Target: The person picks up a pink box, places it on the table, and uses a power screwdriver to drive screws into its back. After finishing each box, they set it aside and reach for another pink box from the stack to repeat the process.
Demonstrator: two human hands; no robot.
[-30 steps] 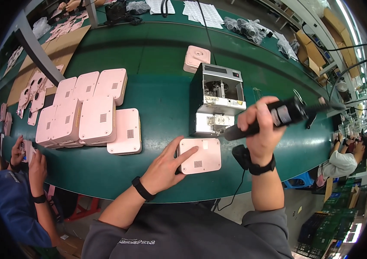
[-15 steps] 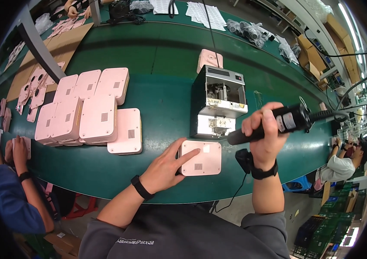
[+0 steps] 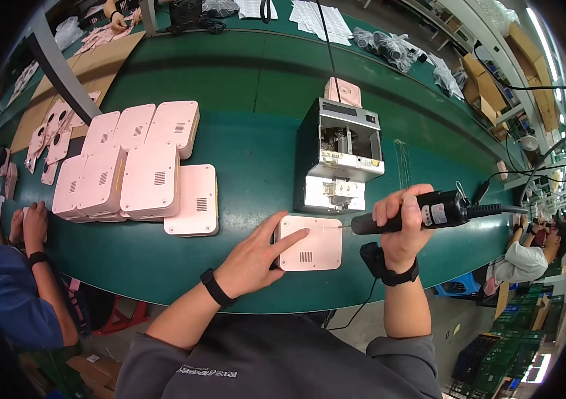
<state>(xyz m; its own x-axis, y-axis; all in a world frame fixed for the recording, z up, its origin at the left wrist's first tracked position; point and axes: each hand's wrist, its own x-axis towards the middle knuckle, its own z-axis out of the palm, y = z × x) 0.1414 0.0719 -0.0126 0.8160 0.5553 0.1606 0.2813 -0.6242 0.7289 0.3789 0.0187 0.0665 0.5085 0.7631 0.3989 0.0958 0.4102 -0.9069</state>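
Note:
A pink plastic case (image 3: 313, 246) lies flat on the green table in front of me, its vent slots and corner holes facing up. My left hand (image 3: 254, 252) steadies it from the left, fingers around its edge and one finger laid on top. In my right hand (image 3: 403, 221) is a black electric screwdriver (image 3: 439, 209), held nearly level with its cable off to the right. Its thin bit points left at the case's upper right corner; whether it touches is too small to tell. Just behind stands a black and silver screw feeder (image 3: 343, 153).
Stacked pink cases (image 3: 153, 176) fill the left of the table (image 3: 250, 166). Another pink piece (image 3: 344, 92) sits behind the feeder. A metal post (image 3: 63, 73) rises at the far left. Co-workers sit on both sides. A black cable (image 3: 363, 309) hangs by my right wrist.
My right hand has come down and slightly left with the screwdriver, bringing its bit to the case's upper right corner. My left hand and the case stay almost in place.

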